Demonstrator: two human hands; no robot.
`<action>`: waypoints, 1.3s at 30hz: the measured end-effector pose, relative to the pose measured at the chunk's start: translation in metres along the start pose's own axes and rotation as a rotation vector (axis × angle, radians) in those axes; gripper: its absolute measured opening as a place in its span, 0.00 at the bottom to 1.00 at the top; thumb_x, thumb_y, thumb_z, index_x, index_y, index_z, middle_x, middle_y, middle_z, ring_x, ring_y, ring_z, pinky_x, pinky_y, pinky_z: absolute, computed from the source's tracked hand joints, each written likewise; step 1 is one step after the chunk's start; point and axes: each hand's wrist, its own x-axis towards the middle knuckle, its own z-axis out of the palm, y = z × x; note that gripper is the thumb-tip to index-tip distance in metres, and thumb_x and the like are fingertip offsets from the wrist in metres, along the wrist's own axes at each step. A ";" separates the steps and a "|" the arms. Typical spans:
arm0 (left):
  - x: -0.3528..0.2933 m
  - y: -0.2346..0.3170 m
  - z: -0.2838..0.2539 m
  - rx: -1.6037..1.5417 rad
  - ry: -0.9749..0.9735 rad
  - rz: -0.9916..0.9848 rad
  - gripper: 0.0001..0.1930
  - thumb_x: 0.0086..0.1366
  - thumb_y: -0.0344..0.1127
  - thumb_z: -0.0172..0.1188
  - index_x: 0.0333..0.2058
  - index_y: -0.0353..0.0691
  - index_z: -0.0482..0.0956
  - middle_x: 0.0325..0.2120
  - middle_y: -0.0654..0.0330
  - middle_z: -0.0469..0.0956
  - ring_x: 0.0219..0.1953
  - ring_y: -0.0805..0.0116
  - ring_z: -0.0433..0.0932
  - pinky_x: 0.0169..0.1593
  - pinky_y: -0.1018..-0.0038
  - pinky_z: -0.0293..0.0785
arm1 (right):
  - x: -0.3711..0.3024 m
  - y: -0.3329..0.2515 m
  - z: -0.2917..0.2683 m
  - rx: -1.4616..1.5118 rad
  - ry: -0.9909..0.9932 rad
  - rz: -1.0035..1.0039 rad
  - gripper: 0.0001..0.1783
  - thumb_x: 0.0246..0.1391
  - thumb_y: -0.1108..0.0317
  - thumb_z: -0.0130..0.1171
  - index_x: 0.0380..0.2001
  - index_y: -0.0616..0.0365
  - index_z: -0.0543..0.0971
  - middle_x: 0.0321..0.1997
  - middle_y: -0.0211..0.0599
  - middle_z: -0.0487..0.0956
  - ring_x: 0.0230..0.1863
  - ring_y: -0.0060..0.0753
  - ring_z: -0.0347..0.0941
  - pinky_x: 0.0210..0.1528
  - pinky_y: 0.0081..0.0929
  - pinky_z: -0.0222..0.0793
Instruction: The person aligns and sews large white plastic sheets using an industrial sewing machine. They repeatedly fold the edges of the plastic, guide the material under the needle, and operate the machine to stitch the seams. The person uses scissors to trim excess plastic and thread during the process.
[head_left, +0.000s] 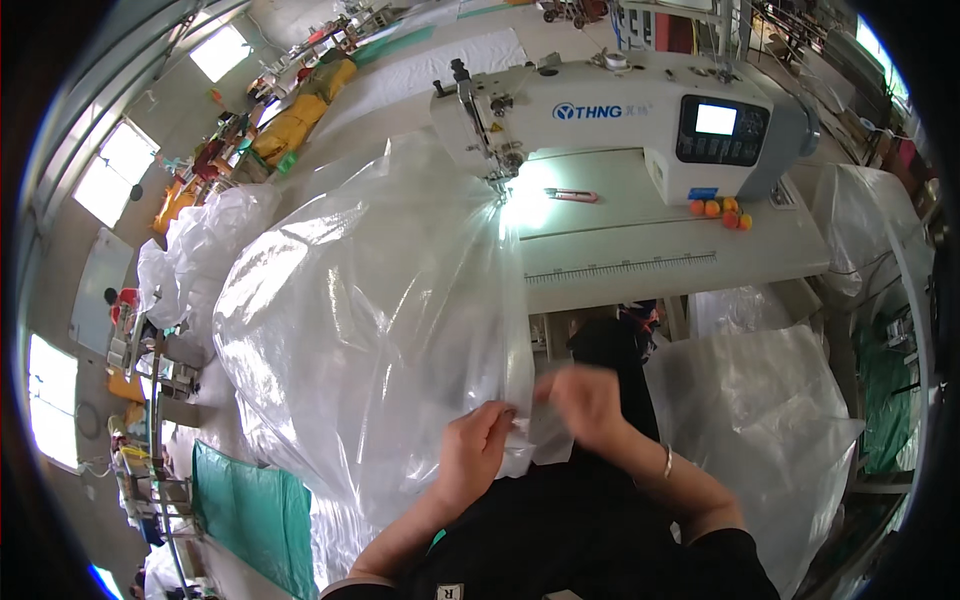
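Workshop floor, windows at 9 o'clock, white table (pixel 640 255) at 1 o'clock carrying sewing machine (pixel 610 125). Clear plastic sheet (pixel 370 320) billows at centre, running up to needle.

We pinch sheet's near edge: left hand (pixel 478 450) closed on it, right hand (pixel 590 400) blurred beside it, grip we cannot tell.

Step, we judge: gathering and aligning edge. Next move calls for edge kept flat and taut toward needle.
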 end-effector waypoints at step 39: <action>0.083 -0.061 -0.034 0.345 -0.138 0.346 0.03 0.57 0.26 0.53 0.27 0.39 0.67 0.21 0.55 0.72 0.22 0.53 0.76 0.25 0.63 0.72 | 0.226 0.067 0.023 -1.260 -0.245 0.302 0.25 0.52 0.65 0.51 0.52 0.69 0.72 0.25 0.48 0.80 0.30 0.47 0.79 0.34 0.42 0.74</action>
